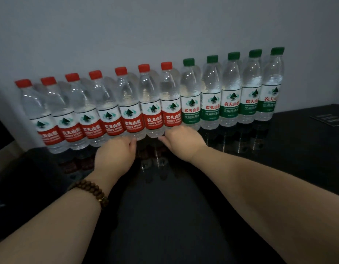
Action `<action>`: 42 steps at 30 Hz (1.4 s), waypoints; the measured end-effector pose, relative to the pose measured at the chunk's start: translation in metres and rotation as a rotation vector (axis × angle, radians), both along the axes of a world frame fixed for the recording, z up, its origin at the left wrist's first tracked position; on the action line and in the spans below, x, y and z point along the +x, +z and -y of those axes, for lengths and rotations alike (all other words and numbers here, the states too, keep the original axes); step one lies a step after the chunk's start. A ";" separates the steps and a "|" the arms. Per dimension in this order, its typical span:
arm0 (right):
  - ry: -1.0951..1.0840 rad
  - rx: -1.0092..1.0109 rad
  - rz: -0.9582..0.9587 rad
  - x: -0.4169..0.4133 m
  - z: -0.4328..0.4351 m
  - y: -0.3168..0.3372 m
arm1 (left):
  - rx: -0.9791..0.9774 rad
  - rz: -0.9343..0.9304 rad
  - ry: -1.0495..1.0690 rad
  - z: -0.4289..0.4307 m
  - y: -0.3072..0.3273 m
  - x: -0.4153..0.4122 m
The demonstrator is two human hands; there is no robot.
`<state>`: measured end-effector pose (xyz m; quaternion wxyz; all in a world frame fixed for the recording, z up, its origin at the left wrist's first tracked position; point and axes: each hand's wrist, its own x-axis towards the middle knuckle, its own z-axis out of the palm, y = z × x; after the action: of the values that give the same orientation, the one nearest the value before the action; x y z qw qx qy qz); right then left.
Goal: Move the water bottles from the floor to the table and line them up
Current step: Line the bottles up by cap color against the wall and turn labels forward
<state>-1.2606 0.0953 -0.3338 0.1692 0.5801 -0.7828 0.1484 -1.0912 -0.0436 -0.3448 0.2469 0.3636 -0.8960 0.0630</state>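
So the water bottles (151, 103) all stand in one row on the black table (279, 159), backed up to the wall (164, 25), red caps left, green caps right. Left hand (115, 155) and right hand (183, 143) sit at the bases of the last few red ones. Their fingers are mostly hidden, so can't tell if either's gripping.

Twelve clear water bottles (151, 103) stand upright in one tight row along the dark table (279, 149), seven red-capped bottles (129, 113) left, five green-capped bottles (231, 96) right.
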 end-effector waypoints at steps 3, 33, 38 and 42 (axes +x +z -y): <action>-0.030 -0.073 0.117 0.029 0.030 -0.007 | 0.048 -0.061 0.050 0.017 -0.003 0.019; -0.181 -0.446 0.046 0.034 0.070 -0.006 | -0.338 -0.224 -0.133 0.045 0.009 0.015; -0.007 -0.409 0.068 0.089 0.083 -0.010 | -0.323 -0.167 -0.013 0.091 0.008 0.108; -0.010 -0.370 -0.063 0.116 0.112 -0.011 | -0.271 -0.227 0.156 0.114 0.005 0.136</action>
<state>-1.1441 -0.0169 -0.3444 0.2980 0.5397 -0.7393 0.2710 -0.9554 -0.1579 -0.3396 0.3873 0.4002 -0.8149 0.1607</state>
